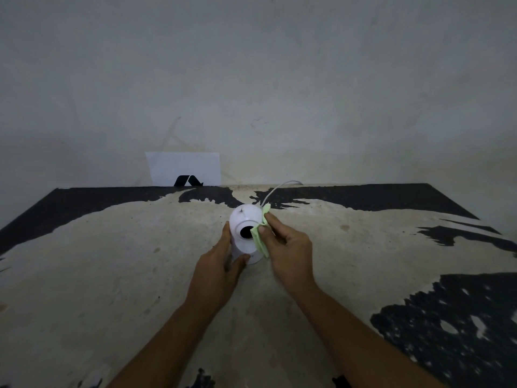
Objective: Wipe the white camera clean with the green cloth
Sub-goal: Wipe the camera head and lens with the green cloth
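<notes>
The white camera (245,219), round-headed with a dark lens facing me, stands on the worn table (112,261) at mid-distance. My left hand (221,264) wraps its lower body and base from the left, thumb across the front. My right hand (285,247) holds the folded green cloth (260,242) and presses it against the camera's right side, just beside the lens. A corner of the cloth pokes up behind the camera's head. A white cable (275,190) runs from the back of the camera towards the wall.
The table top is pale and scuffed with black patches along the far edge and at the right. A white card (183,169) with a black mark leans against the grey wall behind the table's far edge.
</notes>
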The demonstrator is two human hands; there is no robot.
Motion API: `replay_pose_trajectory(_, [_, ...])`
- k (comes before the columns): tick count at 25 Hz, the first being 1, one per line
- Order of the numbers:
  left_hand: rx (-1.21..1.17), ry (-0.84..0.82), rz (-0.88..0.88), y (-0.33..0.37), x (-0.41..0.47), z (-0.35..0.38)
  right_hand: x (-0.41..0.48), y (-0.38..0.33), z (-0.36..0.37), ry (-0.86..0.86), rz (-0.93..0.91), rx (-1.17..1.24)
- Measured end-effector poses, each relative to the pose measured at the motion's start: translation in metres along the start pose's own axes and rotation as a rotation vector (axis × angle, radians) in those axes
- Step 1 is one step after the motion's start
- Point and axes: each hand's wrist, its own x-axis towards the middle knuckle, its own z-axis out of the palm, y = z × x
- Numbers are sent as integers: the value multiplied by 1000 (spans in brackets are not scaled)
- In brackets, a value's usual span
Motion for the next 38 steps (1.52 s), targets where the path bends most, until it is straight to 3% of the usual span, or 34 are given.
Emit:
replay_pose_trajectory(6, [-39, -10, 47, 2, -1, -3, -13, 13, -4, -114, 63, -149])
replay_pose_trajectory(12, [-61, -16, 25, 2, -2, -4, -12, 13, 0, -177, -23, -314])
replay_pose_trajectory(18, [-52, -11, 24, 2, -2, -5, -4, 14, -10, -87, 76, -176])
replay_pose_trajectory(23, [12, -21, 68, 7, -3, -4, 11, 16, -16, 2, 50, -205])
replay_pose_trajectory(38, [-49, -37, -91, 8, 2, -2, 8, 25, -21, -235, 92, -59])
